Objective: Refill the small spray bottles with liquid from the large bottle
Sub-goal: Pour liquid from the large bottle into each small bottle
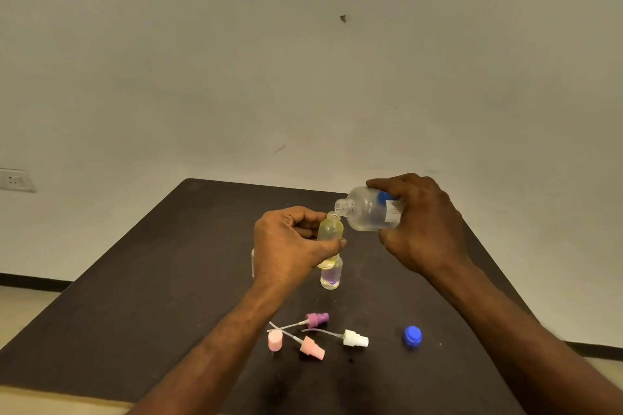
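— Two hands working: left hand (290,242) is gripping a small bottle (330,232), fingers curled round its body, thumb pressing the lower side. Right hand (421,222) is wrapping the big bottle (371,214), fingers over the top, thumb underneath, tipping it on its side.

— Mouths touching?

— Big mouth is sitting just above and beside the small mouth, close; contact I cannot tell. No stream is showing.

— Risk?

— I'm judging spill. Both necks are narrow and threaded, nothing guiding the pour, so a slight drift of either wrist is likely sending liquid down the left fingers onto the table (168,280). Small bottle is being held in the air, unsupported; overfilling is also likely, since yellowish liquid is already showing in it.

— Materials?

— Clear, smooth plastic, both round; the big one is carrying a label under the right fingers. A second bottle (331,274) is standing below the left thumb, partly hidden, open-necked. Nearer than the wrists: three sprayers lying down, purple (317,319), pink (312,348), white (355,338), thin dip tubes crossing; a pink cap (274,340); a ribbed blue cap (413,335). Table is dark and matte.
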